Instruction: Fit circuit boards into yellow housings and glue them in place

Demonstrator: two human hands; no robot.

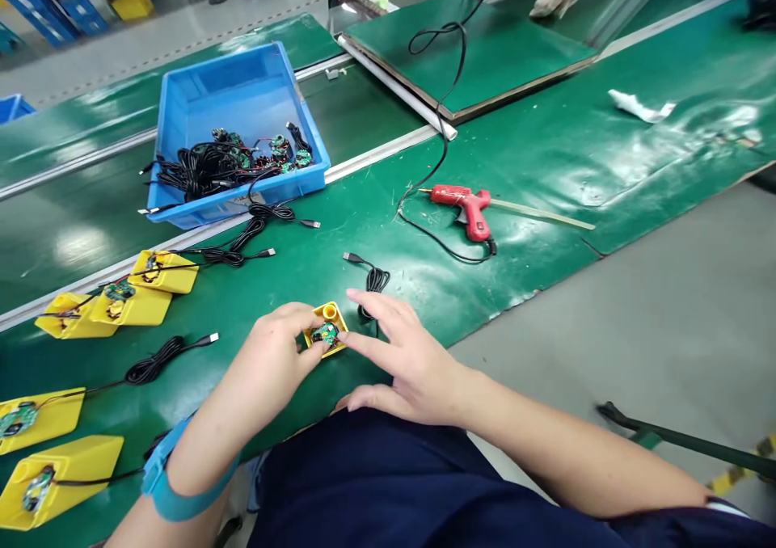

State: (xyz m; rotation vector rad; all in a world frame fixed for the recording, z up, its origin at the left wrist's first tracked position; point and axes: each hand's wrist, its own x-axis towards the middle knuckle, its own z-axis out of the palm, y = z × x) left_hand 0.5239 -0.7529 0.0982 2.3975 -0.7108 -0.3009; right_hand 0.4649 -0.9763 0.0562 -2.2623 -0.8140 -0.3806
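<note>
Both my hands meet over a small yellow plastic housing (324,330) on the green mat (388,233). A green circuit board (326,335) sits in it, partly covered by my fingers. My left hand (272,354) grips the housing with its fingertips, and a blue wrist strap (182,483) circles that wrist. My right hand (403,354) spreads its fingers, one fingertip touching the board's edge. A coiled black USB cable (374,281) lies just beyond that hand, partly under its fingers.
Several yellow housings with boards (118,305) lie at the left. A blue plastic crate (209,208) holds tangled cables and boards. Loose black cables (154,368) lie nearby. A red glue gun (466,211) with its black cord lies to the right, near the mat's edge.
</note>
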